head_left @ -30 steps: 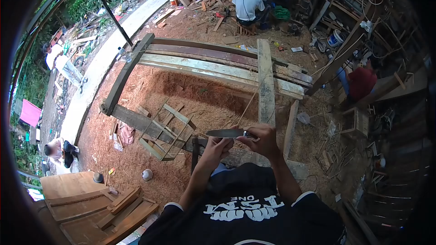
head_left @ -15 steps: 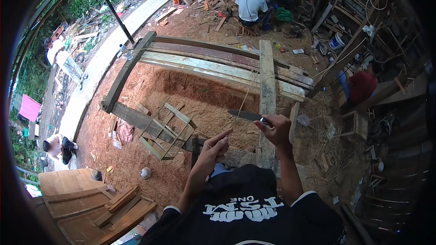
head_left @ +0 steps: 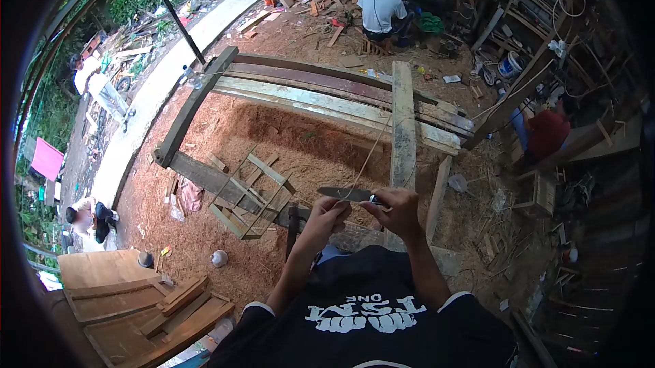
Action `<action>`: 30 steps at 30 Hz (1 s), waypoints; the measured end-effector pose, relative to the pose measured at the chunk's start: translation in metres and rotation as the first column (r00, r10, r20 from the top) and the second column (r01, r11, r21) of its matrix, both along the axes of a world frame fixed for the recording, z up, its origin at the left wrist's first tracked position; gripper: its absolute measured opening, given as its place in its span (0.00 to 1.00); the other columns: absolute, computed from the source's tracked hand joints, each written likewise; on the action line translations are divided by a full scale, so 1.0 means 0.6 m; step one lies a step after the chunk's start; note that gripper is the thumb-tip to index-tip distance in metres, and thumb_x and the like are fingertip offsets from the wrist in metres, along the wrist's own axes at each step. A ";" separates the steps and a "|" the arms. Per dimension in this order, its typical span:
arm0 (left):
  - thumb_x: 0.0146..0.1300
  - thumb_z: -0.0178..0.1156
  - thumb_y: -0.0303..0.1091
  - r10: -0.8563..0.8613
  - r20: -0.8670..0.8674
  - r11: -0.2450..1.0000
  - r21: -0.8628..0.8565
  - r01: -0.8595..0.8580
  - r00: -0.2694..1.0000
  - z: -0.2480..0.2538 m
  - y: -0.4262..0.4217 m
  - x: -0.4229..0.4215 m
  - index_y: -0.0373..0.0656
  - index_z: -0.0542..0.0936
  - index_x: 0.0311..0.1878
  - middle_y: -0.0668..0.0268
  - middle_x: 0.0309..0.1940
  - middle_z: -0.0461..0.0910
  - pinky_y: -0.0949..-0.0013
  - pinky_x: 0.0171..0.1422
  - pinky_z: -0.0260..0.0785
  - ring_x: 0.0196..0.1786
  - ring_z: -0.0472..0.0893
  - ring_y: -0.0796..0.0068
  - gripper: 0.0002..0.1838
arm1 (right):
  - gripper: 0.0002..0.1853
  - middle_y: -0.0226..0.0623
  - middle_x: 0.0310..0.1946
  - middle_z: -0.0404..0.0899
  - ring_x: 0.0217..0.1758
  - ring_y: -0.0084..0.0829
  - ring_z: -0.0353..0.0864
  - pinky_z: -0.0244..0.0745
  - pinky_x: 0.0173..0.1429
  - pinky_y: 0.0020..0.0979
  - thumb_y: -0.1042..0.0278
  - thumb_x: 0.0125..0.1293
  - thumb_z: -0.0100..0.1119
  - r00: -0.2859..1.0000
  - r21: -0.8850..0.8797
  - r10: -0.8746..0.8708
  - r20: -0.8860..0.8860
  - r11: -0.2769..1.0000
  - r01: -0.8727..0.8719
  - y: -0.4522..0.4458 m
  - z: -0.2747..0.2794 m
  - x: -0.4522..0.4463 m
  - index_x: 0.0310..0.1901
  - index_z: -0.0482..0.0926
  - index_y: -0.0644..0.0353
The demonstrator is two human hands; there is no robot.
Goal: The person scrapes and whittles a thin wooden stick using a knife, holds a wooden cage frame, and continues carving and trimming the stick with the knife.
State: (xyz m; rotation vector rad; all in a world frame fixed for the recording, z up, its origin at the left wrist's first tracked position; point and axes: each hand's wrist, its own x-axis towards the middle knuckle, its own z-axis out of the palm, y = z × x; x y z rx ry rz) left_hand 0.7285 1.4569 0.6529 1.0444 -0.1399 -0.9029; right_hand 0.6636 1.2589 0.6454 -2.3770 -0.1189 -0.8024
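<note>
My right hand [head_left: 396,212] is closed around the handle of a knife [head_left: 339,193], whose dark blade points left. Just beside it, my left hand [head_left: 329,216] pinches a thin pale strip [head_left: 369,158] that looks like cane or bamboo. From the fingers the strip curves up past the blade toward an upright-lying plank [head_left: 402,115]. The blade lies close over the left fingertips and crosses the strip; whether its edge touches cannot be made out. A small slatted wooden frame [head_left: 269,170] sits left of my hands.
A long wooden bench frame [head_left: 198,109] with painted boards [head_left: 293,98] spans the sawdust-covered ground. Wooden panels [head_left: 109,269] lie lower left. One person [head_left: 382,10] sits at the back, another in red [head_left: 548,130] at right, and two more are along the path [head_left: 153,115].
My right hand has brought the knife left and down, over my left hand. The left hand has shifted slightly lower, its index finger now curled in against the strip.
</note>
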 end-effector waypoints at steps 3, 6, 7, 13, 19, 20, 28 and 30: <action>0.77 0.51 0.34 -0.050 -0.020 0.999 -0.015 0.050 0.999 -0.009 0.004 -0.002 0.41 0.76 0.48 0.81 0.22 0.59 0.81 0.21 0.44 0.19 0.53 0.92 0.08 | 0.21 0.31 0.17 0.79 0.20 0.32 0.81 0.70 0.26 0.32 0.45 0.56 0.73 0.996 -0.070 -0.009 0.087 0.997 0.015 -0.012 0.002 0.005 0.27 0.84 0.58; 0.77 0.51 0.34 -0.058 -0.028 0.997 0.053 0.060 0.998 0.001 0.005 -0.002 0.40 0.75 0.63 0.82 0.22 0.57 0.82 0.21 0.42 0.20 0.53 0.92 0.16 | 0.22 0.31 0.17 0.79 0.20 0.31 0.81 0.69 0.27 0.32 0.43 0.56 0.72 0.992 -0.140 -0.025 0.127 0.989 0.043 -0.035 0.002 0.011 0.27 0.85 0.57; 0.77 0.51 0.34 -0.064 -0.027 0.998 0.019 0.064 0.998 0.004 0.008 -0.002 0.40 0.72 0.66 0.82 0.22 0.57 0.82 0.20 0.42 0.21 0.53 0.92 0.18 | 0.22 0.31 0.17 0.79 0.20 0.31 0.81 0.70 0.27 0.32 0.42 0.56 0.72 0.993 -0.157 -0.031 0.115 0.986 0.049 -0.040 -0.001 0.012 0.27 0.85 0.57; 0.77 0.51 0.36 -0.082 -0.044 0.996 0.039 0.084 0.996 -0.005 0.023 0.001 0.40 0.67 0.72 0.81 0.23 0.58 0.82 0.22 0.44 0.22 0.53 0.92 0.24 | 0.23 0.34 0.20 0.81 0.22 0.33 0.83 0.72 0.28 0.33 0.43 0.57 0.71 0.970 -0.091 -0.234 0.060 0.967 0.239 -0.134 -0.003 0.030 0.31 0.86 0.60; 0.76 0.53 0.37 0.000 0.130 0.985 0.173 -0.023 0.991 0.010 -0.026 0.030 0.42 0.68 0.72 0.79 0.24 0.63 0.82 0.23 0.47 0.23 0.56 0.92 0.24 | 0.22 0.37 0.22 0.83 0.25 0.36 0.85 0.76 0.32 0.34 0.46 0.58 0.72 0.964 0.012 -0.262 0.041 0.965 0.262 -0.124 -0.016 0.042 0.33 0.86 0.62; 0.76 0.53 0.37 0.002 0.170 0.982 0.187 -0.035 0.985 0.008 -0.037 0.035 0.41 0.68 0.72 0.79 0.25 0.63 0.82 0.24 0.47 0.23 0.57 0.91 0.24 | 0.22 0.36 0.21 0.82 0.23 0.36 0.83 0.75 0.31 0.34 0.46 0.58 0.72 0.965 0.017 -0.253 0.063 0.967 0.253 -0.126 -0.020 0.046 0.32 0.86 0.61; 0.73 0.53 0.30 -0.004 0.204 0.958 0.282 -0.055 0.979 -0.023 -0.098 0.071 0.42 0.74 0.67 0.81 0.24 0.64 0.82 0.23 0.48 0.22 0.58 0.92 0.21 | 0.20 0.35 0.16 0.77 0.18 0.34 0.79 0.68 0.25 0.34 0.47 0.59 0.71 0.999 0.100 0.015 -0.038 0.995 -0.011 -0.093 -0.029 0.071 0.27 0.84 0.58; 0.73 0.53 0.32 -0.045 0.133 0.986 0.163 0.023 0.990 -0.043 -0.096 0.082 0.41 0.71 0.70 0.82 0.23 0.59 0.82 0.23 0.47 0.21 0.56 0.92 0.23 | 0.19 0.35 0.15 0.77 0.18 0.33 0.78 0.69 0.25 0.31 0.48 0.60 0.71 0.999 0.070 0.047 -0.007 0.996 -0.046 -0.096 -0.025 0.078 0.28 0.85 0.59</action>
